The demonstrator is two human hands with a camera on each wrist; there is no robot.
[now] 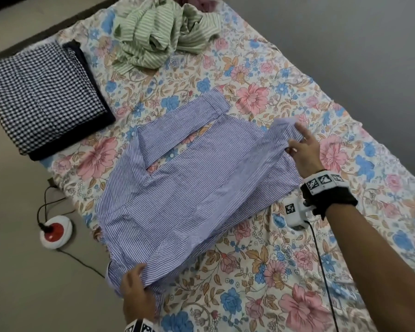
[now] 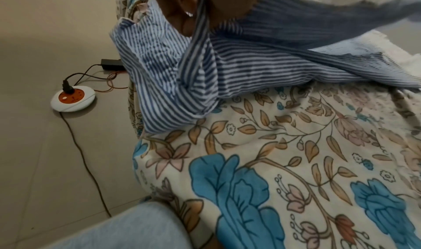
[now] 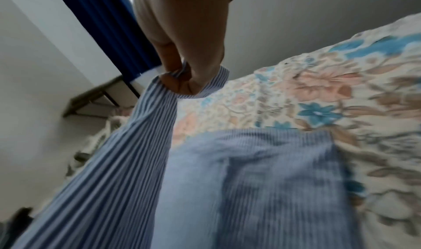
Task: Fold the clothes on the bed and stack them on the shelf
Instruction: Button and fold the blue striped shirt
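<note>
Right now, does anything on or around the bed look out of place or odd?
Nothing damaged or spilled. The green shirt lies crumpled at the far end, unfolded. The blue shirt is mid-fold, gripped by the left hand and right hand. A power strip sits on the floor beside the bed.

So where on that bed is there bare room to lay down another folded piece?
Bare floral bedsheet lies near the person, between the blue-striped shirt and the right forearm, and farther off between that shirt and the crumpled green-striped garment. The side with the folded black-and-white checked cloth is crowded.
</note>
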